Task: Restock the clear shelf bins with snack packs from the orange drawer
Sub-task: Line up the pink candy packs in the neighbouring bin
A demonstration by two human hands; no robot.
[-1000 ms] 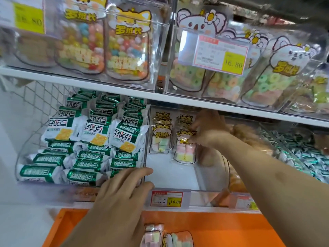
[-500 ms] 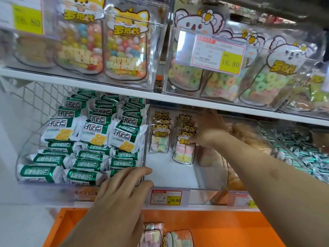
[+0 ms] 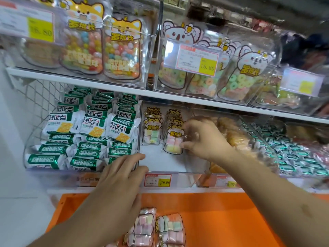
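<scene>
We pinch a clear cat-printed pack of pastel marshmallows (image 3: 174,139) with our right hand (image 3: 203,138) inside the clear plastic shelf bin (image 3: 178,168), while our left hand (image 3: 121,179) rests flat-fingered at the bin's front edge above the orange drawer (image 3: 222,211).

Bright, even shop light falls from above. White glare streaks the clear bins (image 3: 178,179) and blanks part of the price tag (image 3: 199,57) above them. Wide-angle distortion bends the shelf edge (image 3: 231,104). The far right of that tag is dim and blurred, perhaps from motion; the right hand (image 3: 204,138) looks slightly smeared.
</scene>
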